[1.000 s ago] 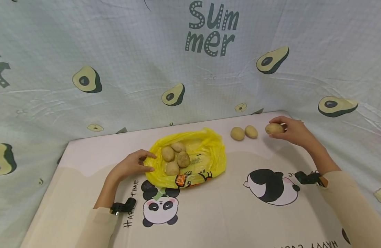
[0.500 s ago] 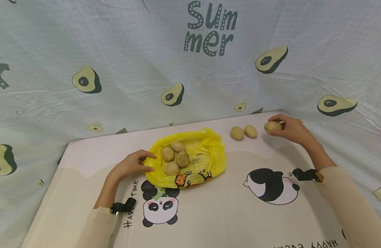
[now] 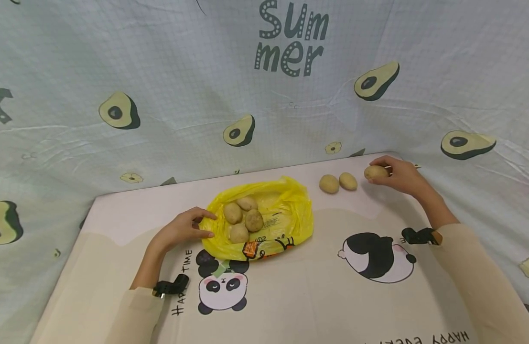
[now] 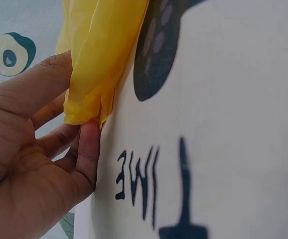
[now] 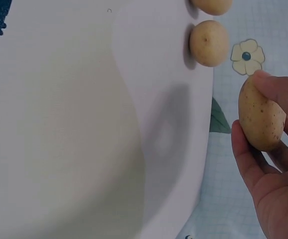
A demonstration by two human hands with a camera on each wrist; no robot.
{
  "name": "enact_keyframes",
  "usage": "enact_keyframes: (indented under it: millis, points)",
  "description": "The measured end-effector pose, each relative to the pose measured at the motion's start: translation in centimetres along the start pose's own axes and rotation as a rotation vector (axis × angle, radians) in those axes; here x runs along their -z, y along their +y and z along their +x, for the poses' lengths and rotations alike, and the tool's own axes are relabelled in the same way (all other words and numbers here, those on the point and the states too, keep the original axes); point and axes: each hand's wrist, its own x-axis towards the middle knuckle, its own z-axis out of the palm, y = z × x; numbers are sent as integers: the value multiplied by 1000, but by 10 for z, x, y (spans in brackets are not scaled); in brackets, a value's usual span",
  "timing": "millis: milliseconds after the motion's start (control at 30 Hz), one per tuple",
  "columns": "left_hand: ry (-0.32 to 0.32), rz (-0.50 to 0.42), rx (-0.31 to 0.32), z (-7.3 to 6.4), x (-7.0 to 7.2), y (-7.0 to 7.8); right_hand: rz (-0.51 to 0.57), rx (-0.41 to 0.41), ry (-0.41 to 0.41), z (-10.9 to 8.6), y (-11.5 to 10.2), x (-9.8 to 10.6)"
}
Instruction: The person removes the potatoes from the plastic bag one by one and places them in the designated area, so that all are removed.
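My right hand [image 3: 399, 176] [image 5: 276, 164] grips a small potato [image 3: 374, 172] [image 5: 261, 117] just above the far right corner of the table. Two more potatoes [image 3: 329, 184] [image 3: 348, 181] lie side by side on the table to its left; the right wrist view shows the nearer one [image 5: 209, 43] whole. A yellow plastic bag [image 3: 268, 217] [image 4: 101, 55] lies spread open in the middle with several potatoes [image 3: 242, 217] on it. My left hand [image 3: 182, 229] [image 4: 39, 164] pinches the bag's left edge between thumb and fingers.
The table [image 3: 316, 296] has a pale cover printed with pandas [image 3: 223, 289] [image 3: 376, 258]. An avocado-print cloth [image 3: 161, 95] hangs close behind and at both sides, closing in the far edge.
My right hand has carried its potato a little up and to the left, toward the far edge. The left hand and the bag have stayed put.
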Motion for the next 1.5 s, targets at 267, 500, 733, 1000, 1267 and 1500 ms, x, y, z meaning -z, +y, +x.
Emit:
enact_keyframes:
  millis: [267,500,733,1000,1267,1500]
  points:
    - [7,16,-12,1,0,1,-40,-3,13,11,2,2]
    - [12,6,-21,1,0,0,-44,21,30,19,6,-1]
    - [17,-28,-27,0,0,-1,7,18,27,24,7,-7]
    - [17,-45,-31,-2,-1,-2,44,-46,-7,29,11,-19]
    - [14,-13,-22,0,-3,-4,29,-97,-6,31,17,-26]
    - [14,-10,-23,0,-2,-3,39,-121,-8,29,19,-31]
